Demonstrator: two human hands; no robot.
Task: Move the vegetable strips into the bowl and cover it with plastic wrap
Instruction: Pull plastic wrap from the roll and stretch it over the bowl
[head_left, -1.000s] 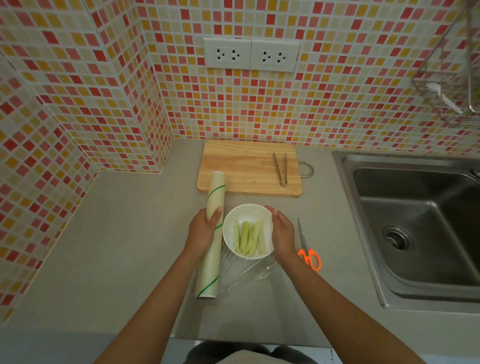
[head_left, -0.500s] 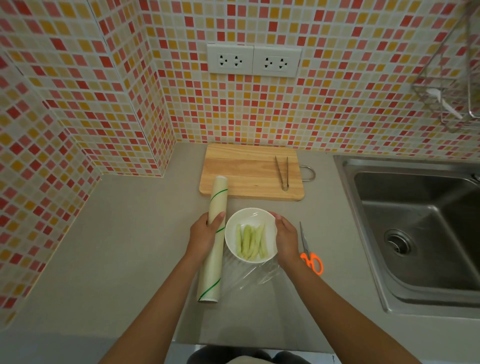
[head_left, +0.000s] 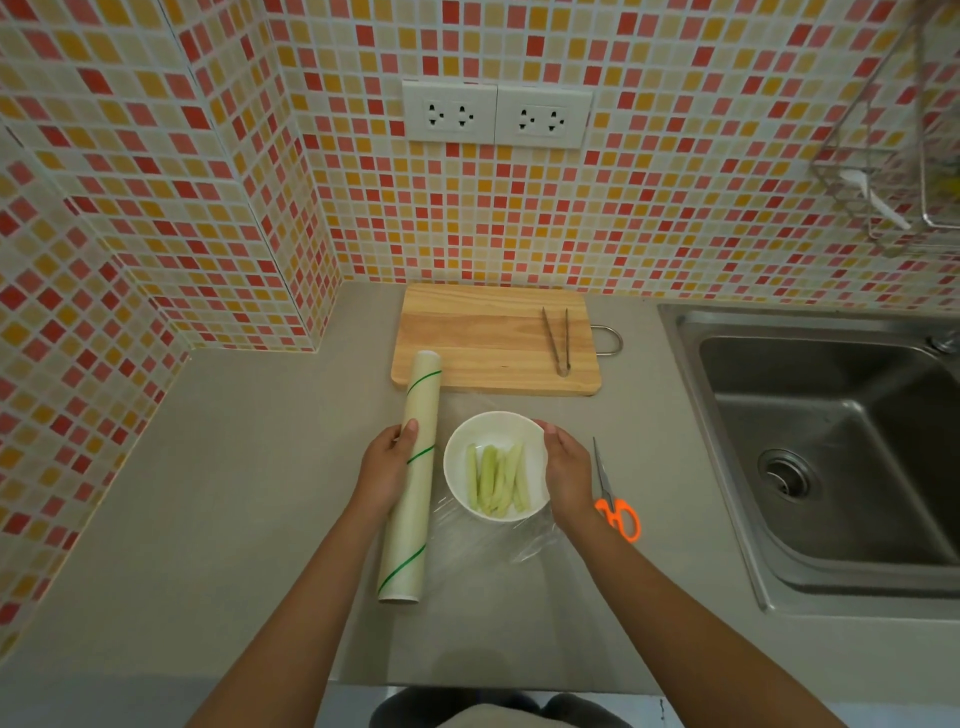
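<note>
A grey kitchen counter runs beneath a wall of red, orange and cream mosaic tiles with two white double sockets. At the back lies a wooden cutting board, bare except for metal tongs on its right side. A steel sink fills the right, and a wire rack hangs above it, cut off by the frame edge. Orange-handled scissors lie just right of the right hand, partly hidden by its wrist.

A white bowl sits in front of the board, holding pale green vegetable strips laid side by side. The right hand cups the bowl's right rim, fingers curved against it. The left hand grips a plastic wrap roll lying just left of the bowl, thumb over the top. A clear sheet of plastic wrap spreads from the roll beneath the bowl, crumpled at its near right corner; its far edge is hard to make out. The bowl's top is uncovered.
</note>
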